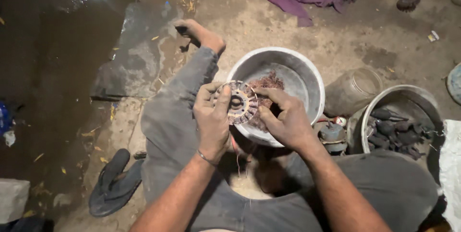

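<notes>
My left hand (212,119) grips a round slotted motor core (237,102) over a pale basin (307,76); right hand (283,116) pinches copper wire (269,84), which could snap or cut my fingers.

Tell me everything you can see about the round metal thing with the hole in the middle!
The round metal part is a flat, rusty-looking ring with a hole in the middle and slots spaced around its rim. The left hand grips its left edge, and the right hand pinches at its right side. It is held facing up, over the near rim of a pale metal bowl that holds tangled reddish wire.
</notes>
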`<action>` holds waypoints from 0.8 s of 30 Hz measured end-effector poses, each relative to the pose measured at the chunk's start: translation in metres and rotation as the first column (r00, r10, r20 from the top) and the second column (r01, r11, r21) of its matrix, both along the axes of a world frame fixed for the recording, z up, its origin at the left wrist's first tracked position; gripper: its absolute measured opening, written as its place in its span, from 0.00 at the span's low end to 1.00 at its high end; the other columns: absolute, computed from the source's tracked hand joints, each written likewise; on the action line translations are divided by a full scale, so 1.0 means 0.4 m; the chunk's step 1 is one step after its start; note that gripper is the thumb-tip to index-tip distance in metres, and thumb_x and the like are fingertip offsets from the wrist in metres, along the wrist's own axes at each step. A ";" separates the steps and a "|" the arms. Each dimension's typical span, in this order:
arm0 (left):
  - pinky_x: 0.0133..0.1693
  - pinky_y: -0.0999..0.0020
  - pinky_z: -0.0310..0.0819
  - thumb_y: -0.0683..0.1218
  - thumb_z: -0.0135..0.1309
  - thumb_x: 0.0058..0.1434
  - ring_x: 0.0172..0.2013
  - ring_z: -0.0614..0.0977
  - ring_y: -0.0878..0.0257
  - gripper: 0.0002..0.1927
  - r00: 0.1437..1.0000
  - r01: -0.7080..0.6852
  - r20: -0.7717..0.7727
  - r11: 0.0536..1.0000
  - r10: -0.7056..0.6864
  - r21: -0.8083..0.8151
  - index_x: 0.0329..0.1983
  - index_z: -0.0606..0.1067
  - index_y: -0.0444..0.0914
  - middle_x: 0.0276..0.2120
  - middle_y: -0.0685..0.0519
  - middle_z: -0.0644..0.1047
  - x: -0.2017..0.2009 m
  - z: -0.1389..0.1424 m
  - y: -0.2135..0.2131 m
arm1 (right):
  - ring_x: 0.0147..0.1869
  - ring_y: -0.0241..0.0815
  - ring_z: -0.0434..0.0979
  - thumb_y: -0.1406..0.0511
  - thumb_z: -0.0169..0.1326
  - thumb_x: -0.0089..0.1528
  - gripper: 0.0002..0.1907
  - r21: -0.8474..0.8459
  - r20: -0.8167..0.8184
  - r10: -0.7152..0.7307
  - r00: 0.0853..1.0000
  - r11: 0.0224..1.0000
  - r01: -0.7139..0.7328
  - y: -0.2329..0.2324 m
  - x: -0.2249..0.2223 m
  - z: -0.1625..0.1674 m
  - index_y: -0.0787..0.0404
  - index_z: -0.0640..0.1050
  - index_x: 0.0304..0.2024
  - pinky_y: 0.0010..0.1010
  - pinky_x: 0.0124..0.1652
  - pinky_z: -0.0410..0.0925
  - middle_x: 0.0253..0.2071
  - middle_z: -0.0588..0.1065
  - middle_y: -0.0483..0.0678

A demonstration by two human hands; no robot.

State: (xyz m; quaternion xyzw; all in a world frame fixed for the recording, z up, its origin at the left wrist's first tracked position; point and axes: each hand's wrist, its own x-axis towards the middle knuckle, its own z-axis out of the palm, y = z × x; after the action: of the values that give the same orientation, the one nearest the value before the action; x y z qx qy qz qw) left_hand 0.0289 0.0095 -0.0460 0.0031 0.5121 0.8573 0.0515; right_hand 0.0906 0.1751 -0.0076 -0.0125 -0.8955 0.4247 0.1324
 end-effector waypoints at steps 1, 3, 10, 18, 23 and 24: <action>0.34 0.75 0.77 0.41 0.56 0.69 0.32 0.79 0.70 0.08 1.000 -0.021 0.016 0.999 0.020 0.042 0.47 0.72 0.32 0.34 0.53 0.78 0.003 0.001 0.005 | 0.37 0.50 0.84 0.66 0.56 0.59 0.17 -0.125 0.124 -0.002 0.992 0.992 0.017 -0.004 0.002 0.004 0.62 0.79 0.51 0.37 0.40 0.74 0.35 0.81 0.52; 0.36 0.75 0.76 0.41 0.56 0.70 0.33 0.79 0.70 0.08 0.998 -0.061 0.038 0.991 0.057 0.120 0.47 0.72 0.31 0.36 0.53 0.78 0.001 0.004 0.011 | 0.39 0.50 0.83 0.66 0.55 0.61 0.13 -0.023 0.058 0.013 0.998 1.000 -0.012 -0.005 0.003 0.012 0.64 0.80 0.47 0.37 0.40 0.73 0.36 0.81 0.54; 0.34 0.75 0.77 0.41 0.57 0.68 0.33 0.79 0.70 0.11 0.969 -0.185 -0.207 0.951 0.134 -0.249 0.49 0.71 0.31 0.36 0.53 0.77 -0.015 0.012 -0.012 | 0.36 0.49 0.83 0.66 0.54 0.63 0.08 0.009 -0.025 -0.068 0.997 0.998 0.068 0.026 0.015 0.011 0.63 0.81 0.38 0.37 0.38 0.73 0.33 0.80 0.53; 0.33 0.75 0.76 0.41 0.57 0.69 0.30 0.80 0.69 0.09 0.999 -0.047 0.008 0.998 0.047 0.031 0.47 0.72 0.31 0.33 0.52 0.78 -0.012 0.002 -0.011 | 0.47 0.60 0.80 0.67 0.54 0.59 0.15 0.202 -0.151 0.064 0.987 0.979 -0.032 0.011 -0.016 -0.006 0.66 0.81 0.46 0.43 0.47 0.71 0.44 0.79 0.61; 0.36 0.75 0.77 0.41 0.57 0.69 0.34 0.80 0.70 0.11 0.991 -0.110 -0.093 0.989 0.101 -0.101 0.50 0.71 0.31 0.36 0.53 0.78 -0.009 -0.003 -0.012 | 0.41 0.51 0.83 0.66 0.54 0.60 0.11 0.005 0.025 0.014 1.000 1.000 -0.015 -0.022 -0.003 0.013 0.64 0.80 0.41 0.39 0.42 0.73 0.36 0.80 0.55; 0.38 0.75 0.77 0.41 0.57 0.69 0.36 0.80 0.70 0.12 0.982 -0.147 -0.141 0.978 0.126 -0.149 0.50 0.71 0.31 0.37 0.54 0.78 -0.009 -0.003 -0.013 | 0.41 0.53 0.83 0.66 0.54 0.60 0.10 0.060 -0.016 0.004 1.000 0.998 -0.003 -0.020 -0.001 0.016 0.64 0.81 0.40 0.40 0.42 0.72 0.35 0.80 0.55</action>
State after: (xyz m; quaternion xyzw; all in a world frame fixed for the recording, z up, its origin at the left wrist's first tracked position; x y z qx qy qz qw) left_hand 0.0251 0.0044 -0.0473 0.0197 0.5801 0.8133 -0.0412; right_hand 0.0902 0.1670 -0.0013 -0.0036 -0.9068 0.3979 0.1390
